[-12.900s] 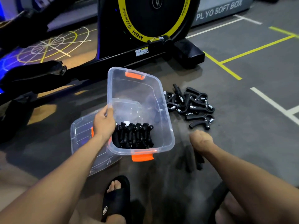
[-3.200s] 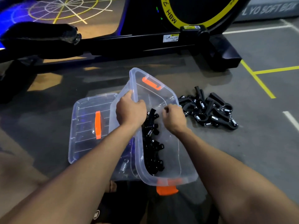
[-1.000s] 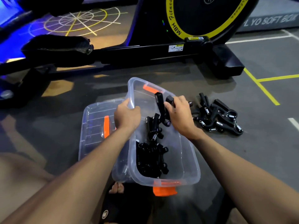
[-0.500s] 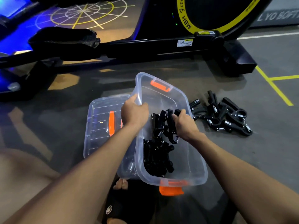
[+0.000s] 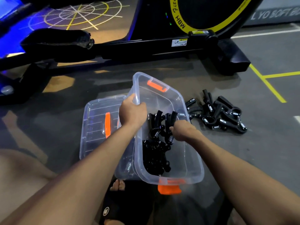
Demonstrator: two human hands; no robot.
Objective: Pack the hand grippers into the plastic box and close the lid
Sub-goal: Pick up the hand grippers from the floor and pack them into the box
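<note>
Clear plastic box [image 5: 191,163] tipped toward its left side, left hand [image 5: 132,112] curled over the raised left rim to hold the tilt. Right hand [image 5: 181,129] inside the box, fingers wrapped around what looks like 2 hand grippers [image 5: 159,122], handles pointing up, springs low. A packed row of grippers [image 5: 155,158] already lies along the low wall. Loose pile [image 5: 217,115] waits on the floor just right of the box. Lid [image 5: 95,127] lies flat on the floor to the left, partly under the box. Risks, as I judge them: letting go early could let the pair topple and lie crosswise, and springs may hook on neighbours; if the left grip slips, the box drops level and the row slides apart. Handles left standing high could stop the lid seating.
</note>
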